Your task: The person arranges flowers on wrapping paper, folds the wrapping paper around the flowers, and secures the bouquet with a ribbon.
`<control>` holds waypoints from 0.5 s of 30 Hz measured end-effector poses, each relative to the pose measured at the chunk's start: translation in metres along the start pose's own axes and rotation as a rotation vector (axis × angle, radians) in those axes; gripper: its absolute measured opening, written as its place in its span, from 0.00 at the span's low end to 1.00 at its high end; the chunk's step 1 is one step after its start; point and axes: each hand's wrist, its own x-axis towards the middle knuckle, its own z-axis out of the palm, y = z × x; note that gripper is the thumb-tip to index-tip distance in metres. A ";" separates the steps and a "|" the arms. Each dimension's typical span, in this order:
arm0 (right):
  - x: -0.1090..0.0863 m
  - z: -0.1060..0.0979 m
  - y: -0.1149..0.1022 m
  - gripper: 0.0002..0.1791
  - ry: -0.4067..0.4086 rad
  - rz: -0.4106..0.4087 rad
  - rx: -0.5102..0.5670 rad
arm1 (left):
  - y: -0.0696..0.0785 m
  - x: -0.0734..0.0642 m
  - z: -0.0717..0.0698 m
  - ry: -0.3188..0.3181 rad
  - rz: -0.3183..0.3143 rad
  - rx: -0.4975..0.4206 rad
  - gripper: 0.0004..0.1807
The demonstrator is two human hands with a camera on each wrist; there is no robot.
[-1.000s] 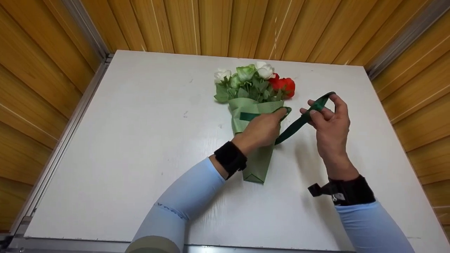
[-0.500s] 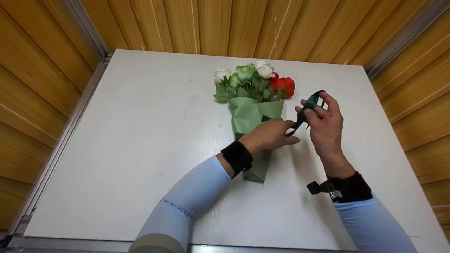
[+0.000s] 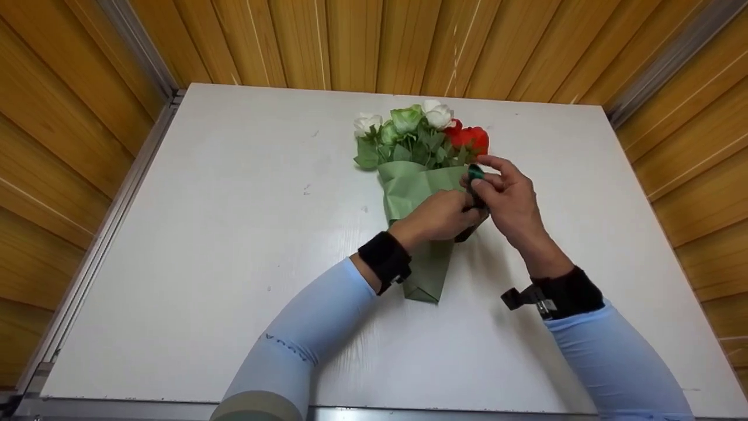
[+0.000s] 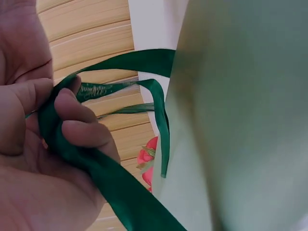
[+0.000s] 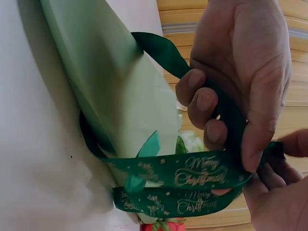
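A bouquet in light green wrapping paper (image 3: 403, 193) lies on the table, its white, pale green and red flowers (image 3: 406, 120) pointing away from me. Dark green ribbon (image 5: 202, 175) with "Merry Christmas" lettering loops around the paper. At the bouquet's right side, my left hand (image 3: 441, 216) pinches the ribbon; the left wrist view shows fingers curled on a ribbon strand (image 4: 115, 183). My right hand (image 3: 514, 204) meets it there, holding a ribbon loop (image 3: 475, 172) between thumb and fingers. Between the hands, the exact crossing of the strands is partly hidden.
The white table (image 3: 234, 234) extends around the bouquet. Wood-look panels (image 3: 350, 47) stand behind it and along both sides, with metal rails (image 3: 134, 47) at the corners.
My right hand has moved left, bringing the ribbon to the bouquet's side. My left hand loosened its fingers midway, then closed on the ribbon again. The bouquet stays in place.
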 end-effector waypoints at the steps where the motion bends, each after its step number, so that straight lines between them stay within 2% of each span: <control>1: 0.002 0.000 0.001 0.22 -0.038 0.015 -0.021 | -0.003 -0.001 -0.002 -0.009 0.000 -0.038 0.16; 4: 0.008 0.000 0.002 0.22 -0.141 0.039 -0.091 | -0.011 -0.005 -0.009 -0.023 -0.003 -0.157 0.17; 7: 0.010 -0.003 0.005 0.23 -0.208 0.035 -0.153 | -0.018 -0.009 -0.014 -0.026 -0.036 -0.244 0.23; 10: 0.010 -0.006 0.009 0.23 -0.261 0.012 -0.224 | -0.022 -0.013 -0.017 -0.019 -0.090 -0.264 0.27; 15: 0.008 -0.006 0.012 0.20 -0.329 -0.034 -0.321 | -0.026 -0.016 -0.021 -0.020 -0.154 -0.321 0.24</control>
